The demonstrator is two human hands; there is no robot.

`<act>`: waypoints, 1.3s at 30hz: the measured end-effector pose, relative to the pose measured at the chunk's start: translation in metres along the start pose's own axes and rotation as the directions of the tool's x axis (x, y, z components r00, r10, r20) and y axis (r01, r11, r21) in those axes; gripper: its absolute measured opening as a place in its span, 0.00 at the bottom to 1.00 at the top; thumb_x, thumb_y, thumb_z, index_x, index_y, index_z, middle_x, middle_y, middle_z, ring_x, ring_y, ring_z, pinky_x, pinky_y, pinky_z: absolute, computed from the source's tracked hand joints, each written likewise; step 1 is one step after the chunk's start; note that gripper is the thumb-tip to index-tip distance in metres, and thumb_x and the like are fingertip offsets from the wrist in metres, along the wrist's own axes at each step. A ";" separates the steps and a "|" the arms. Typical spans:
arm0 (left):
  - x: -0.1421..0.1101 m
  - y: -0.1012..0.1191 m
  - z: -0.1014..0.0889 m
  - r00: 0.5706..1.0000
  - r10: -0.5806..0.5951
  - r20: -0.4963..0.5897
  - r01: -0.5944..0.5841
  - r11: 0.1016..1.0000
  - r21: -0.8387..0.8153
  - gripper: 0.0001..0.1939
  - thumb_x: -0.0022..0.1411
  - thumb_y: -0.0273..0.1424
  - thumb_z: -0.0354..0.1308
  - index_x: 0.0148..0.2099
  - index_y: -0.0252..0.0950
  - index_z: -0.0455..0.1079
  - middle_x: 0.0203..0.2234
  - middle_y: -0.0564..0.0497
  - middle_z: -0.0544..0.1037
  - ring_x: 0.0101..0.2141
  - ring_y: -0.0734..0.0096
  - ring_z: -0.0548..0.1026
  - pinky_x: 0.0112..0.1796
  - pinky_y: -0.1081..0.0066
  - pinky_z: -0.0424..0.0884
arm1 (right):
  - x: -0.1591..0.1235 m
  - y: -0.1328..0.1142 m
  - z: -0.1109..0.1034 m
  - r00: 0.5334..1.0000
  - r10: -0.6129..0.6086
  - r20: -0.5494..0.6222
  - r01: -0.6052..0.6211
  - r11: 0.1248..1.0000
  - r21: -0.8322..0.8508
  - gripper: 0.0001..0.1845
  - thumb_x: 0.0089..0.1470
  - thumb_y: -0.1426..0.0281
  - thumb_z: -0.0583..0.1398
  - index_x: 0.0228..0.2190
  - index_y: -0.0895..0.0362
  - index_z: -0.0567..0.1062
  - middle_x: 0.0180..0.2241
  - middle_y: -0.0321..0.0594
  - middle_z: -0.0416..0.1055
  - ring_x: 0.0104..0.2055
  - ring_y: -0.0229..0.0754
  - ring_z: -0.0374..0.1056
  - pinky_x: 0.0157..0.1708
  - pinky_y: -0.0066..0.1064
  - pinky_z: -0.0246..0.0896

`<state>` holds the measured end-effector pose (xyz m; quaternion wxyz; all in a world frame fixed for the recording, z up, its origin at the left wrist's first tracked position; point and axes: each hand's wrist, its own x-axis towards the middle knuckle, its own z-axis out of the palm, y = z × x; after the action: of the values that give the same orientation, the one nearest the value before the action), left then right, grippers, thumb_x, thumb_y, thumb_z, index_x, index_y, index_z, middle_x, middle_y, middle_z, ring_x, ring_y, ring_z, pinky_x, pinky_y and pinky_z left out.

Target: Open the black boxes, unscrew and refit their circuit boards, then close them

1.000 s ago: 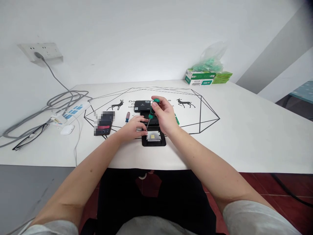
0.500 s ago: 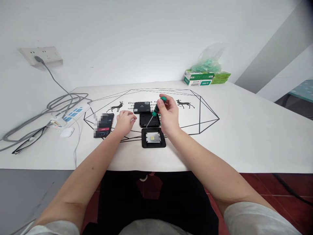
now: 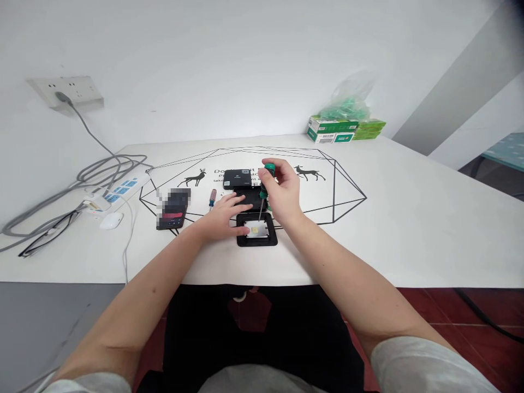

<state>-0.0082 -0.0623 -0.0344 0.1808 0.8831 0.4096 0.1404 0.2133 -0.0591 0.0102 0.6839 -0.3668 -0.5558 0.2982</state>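
My right hand is closed round a green-handled screwdriver, held nearly upright with its tip down over the metal plate inside an open black square device. My left hand lies flat with fingers stretched out, touching the left edge of that device. Just behind it sit a black cover piece and a second small black box. A red-and-blue screwdriver lies on the table left of my left hand.
A phone lies at the left of the white table. Further left are a power strip, grey cables and a white mouse. Green boxes with a plastic bag stand at the far right edge.
My left hand has come back from near the phone to the device's left edge. The green screwdriver has swung upright and its tip has moved down over the metal plate.
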 end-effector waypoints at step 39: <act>-0.002 0.014 -0.004 0.998 0.047 0.039 -0.043 0.994 -0.099 0.25 0.54 0.50 0.80 0.46 0.42 0.78 0.71 0.39 0.69 0.74 0.37 0.58 0.70 0.36 0.60 | -0.009 0.017 0.007 0.992 -0.126 0.003 0.126 0.986 -0.106 0.06 0.56 0.68 0.61 0.38 0.52 0.76 0.37 0.38 0.74 0.43 0.45 0.70 0.49 0.42 0.66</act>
<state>-0.0011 -0.0715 -0.0250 0.2290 0.8849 0.3785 0.1461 0.2046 -0.0554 -0.0083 0.6818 -0.3674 -0.5917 0.2238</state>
